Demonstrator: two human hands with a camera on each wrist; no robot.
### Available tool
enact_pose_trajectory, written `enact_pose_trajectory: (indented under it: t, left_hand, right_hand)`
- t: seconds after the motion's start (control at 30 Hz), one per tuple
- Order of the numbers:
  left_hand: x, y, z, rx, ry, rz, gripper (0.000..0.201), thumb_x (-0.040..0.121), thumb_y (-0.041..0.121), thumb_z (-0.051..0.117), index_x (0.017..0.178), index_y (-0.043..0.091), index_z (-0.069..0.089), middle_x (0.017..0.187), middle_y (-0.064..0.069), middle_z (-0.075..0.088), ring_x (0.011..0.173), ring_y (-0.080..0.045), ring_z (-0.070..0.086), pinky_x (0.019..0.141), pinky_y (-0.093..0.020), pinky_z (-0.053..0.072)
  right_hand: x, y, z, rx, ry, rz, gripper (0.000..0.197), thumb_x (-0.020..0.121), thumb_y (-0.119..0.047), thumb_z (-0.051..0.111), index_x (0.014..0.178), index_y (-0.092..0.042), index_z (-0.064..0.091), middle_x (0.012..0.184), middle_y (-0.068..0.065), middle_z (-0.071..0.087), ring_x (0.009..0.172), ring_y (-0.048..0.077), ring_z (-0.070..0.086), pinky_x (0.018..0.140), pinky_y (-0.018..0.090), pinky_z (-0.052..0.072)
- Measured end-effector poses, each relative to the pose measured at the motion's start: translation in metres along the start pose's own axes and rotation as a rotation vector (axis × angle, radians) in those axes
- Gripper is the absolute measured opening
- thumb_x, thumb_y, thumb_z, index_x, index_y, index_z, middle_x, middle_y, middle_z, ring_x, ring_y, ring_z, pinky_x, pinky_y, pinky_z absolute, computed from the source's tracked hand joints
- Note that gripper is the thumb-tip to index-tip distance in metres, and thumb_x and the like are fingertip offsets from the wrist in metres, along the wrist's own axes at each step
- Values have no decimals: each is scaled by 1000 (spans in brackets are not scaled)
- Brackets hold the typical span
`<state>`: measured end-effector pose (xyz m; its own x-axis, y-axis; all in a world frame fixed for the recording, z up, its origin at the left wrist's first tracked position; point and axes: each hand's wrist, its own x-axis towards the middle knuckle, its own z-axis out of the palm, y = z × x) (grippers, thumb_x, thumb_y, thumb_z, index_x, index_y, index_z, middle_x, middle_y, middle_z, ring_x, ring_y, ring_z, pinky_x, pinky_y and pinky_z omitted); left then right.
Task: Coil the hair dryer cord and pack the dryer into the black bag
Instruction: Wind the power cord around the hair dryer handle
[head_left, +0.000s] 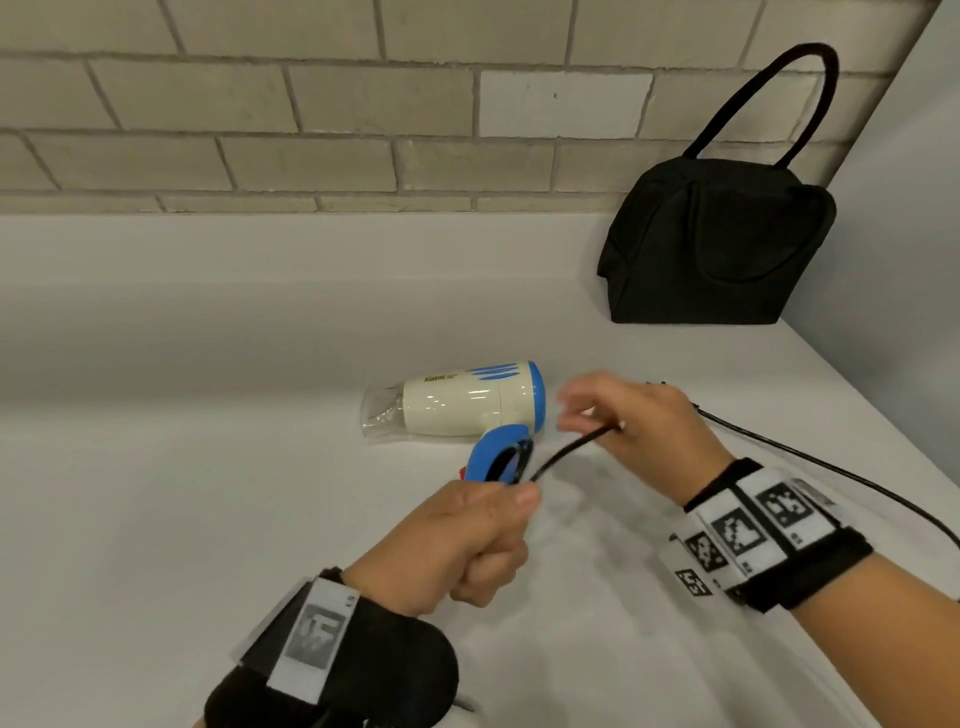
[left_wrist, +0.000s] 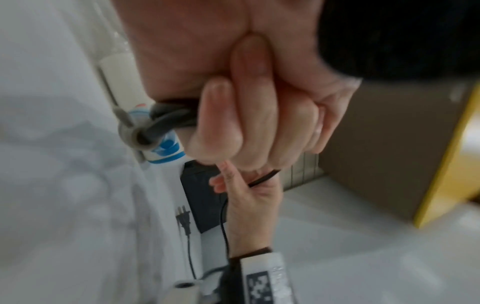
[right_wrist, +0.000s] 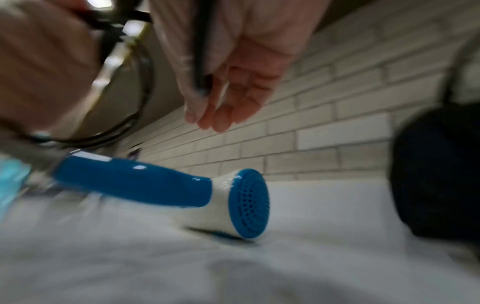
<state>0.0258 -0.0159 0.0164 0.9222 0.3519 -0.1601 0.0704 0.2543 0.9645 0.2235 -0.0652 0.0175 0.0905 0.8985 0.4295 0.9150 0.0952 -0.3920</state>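
The white and blue hair dryer (head_left: 467, 405) lies on its side on the white table (head_left: 208, 467), nozzle to the left. My left hand (head_left: 511, 501) is a fist just in front of the blue handle (head_left: 493, 452) and grips loops of the black cord (left_wrist: 176, 119). From there a short stretch of cord (head_left: 571, 449) rises to my right hand (head_left: 589, 418), which pinches it between thumb and fingers. The rest of the cord (head_left: 831, 467) trails off to the right. The plug (left_wrist: 184, 220) lies loose on the table. The black bag (head_left: 717, 244) stands upright at the back right.
A brick wall (head_left: 311, 130) runs along the back of the table, and a pale wall (head_left: 909, 260) closes the right side beside the bag. The table's right edge (head_left: 883, 441) runs diagonally near my right forearm. Both wrists wear black straps with printed markers.
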Motion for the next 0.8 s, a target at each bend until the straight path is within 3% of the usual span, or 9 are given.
enact_pose_trajectory:
  t: [0.03, 0.1, 0.17, 0.23, 0.3, 0.37, 0.5, 0.67, 0.8]
  left_hand:
    - [-1, 0, -3, -83, -3, 13, 50, 53, 56, 70, 36, 27, 31, 29, 17, 28, 28, 1, 19, 36, -10, 19]
    - [-2, 0, -8, -214, 15, 35, 60, 49, 61, 72, 40, 26, 25, 30, 18, 27, 27, 0, 18, 38, -8, 17]
    - [-2, 2, -11, -331, 43, 52, 62, 51, 57, 75, 45, 24, 22, 33, 14, 17, 28, -6, 11, 39, -12, 12]
    - [-1, 5, -15, -466, 80, 70, 63, 50, 50, 78, 45, 24, 21, 37, 8, 11, 31, -13, 7, 39, -14, 9]
    - [-2, 6, -23, -574, 111, 108, 59, 54, 45, 75, 46, 24, 21, 38, 7, 11, 31, -14, 7, 39, -14, 9]
    - [-3, 10, -28, -667, 111, 171, 50, 67, 42, 66, 48, 24, 23, 38, 7, 14, 32, -13, 11, 37, -17, 10]
    - [-4, 15, -21, -671, 379, 175, 45, 64, 41, 53, 44, 23, 17, 40, 6, 5, 34, -14, 1, 39, -15, 2]
    - [2, 18, -8, -680, 443, 180, 46, 73, 41, 41, 34, 20, 29, 42, 5, 3, 36, -13, -1, 41, -15, 1]
    - [4, 21, -2, -646, 420, 205, 46, 73, 42, 40, 33, 20, 30, 41, 4, 4, 36, -12, -1, 41, -15, 2]
  right_hand:
    - [1, 4, -2, 138, -17, 216, 28, 75, -15, 70, 91, -29, 53, 65, -7, 69, 62, 11, 65, 68, 30, 53]
    - [-1, 5, -7, 360, -232, 513, 22, 71, -24, 73, 86, -26, 57, 57, 0, 67, 57, 11, 63, 69, 27, 52]
    - [-4, -1, -11, 338, -481, 552, 23, 69, -36, 72, 85, -26, 59, 48, -3, 63, 52, 8, 59, 61, 16, 47]
    - [-10, -9, -17, 217, -555, 494, 29, 69, -49, 67, 89, -30, 58, 45, -7, 59, 49, 4, 56, 59, 18, 43]
    - [-16, -15, -29, -51, -478, 386, 36, 70, -61, 56, 95, -35, 55, 49, -11, 56, 51, 4, 53, 58, 23, 40]
    - [-22, -20, -39, -326, -275, 213, 42, 77, -62, 43, 105, -34, 56, 56, -15, 58, 55, 7, 54, 54, 25, 39]
    - [-38, -32, -31, -181, 54, 23, 40, 90, -45, 34, 121, -24, 48, 70, -4, 62, 60, 12, 57, 47, 28, 48]
    - [-40, -47, -6, -130, 111, -105, 26, 94, -27, 38, 110, -20, 57, 72, -1, 61, 64, 10, 45, 47, 24, 42]
    - [-36, -59, 7, -241, -27, -4, 36, 80, -14, 61, 116, -17, 58, 73, -10, 65, 69, 8, 41, 45, 14, 30]
